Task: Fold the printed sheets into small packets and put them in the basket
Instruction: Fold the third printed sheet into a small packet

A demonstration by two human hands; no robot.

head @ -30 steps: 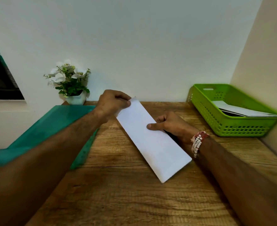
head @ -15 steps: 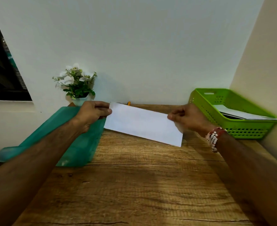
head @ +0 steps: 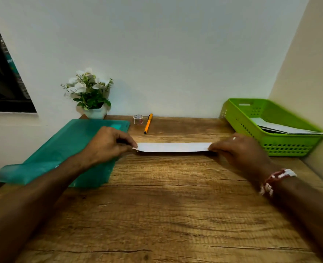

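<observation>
One folded sheet (head: 173, 147), a long narrow strip, sits low at the worktop (head: 157, 215), with the left hand (head: 107, 144) pinching one end and the right hand (head: 240, 149) pinching the other. Mid-fold, I'd say; next it needs end brought to end, then creased. One basket (head: 289, 147) stands to the right, papers inside, count unclear. One folder (head: 62, 149), one pen (head: 148, 123), one tape roll (head: 138, 119).

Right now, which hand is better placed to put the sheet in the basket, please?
Probably the right hand: it pinches the sheet at the end nearest the basket; the left hand is farther.
</observation>
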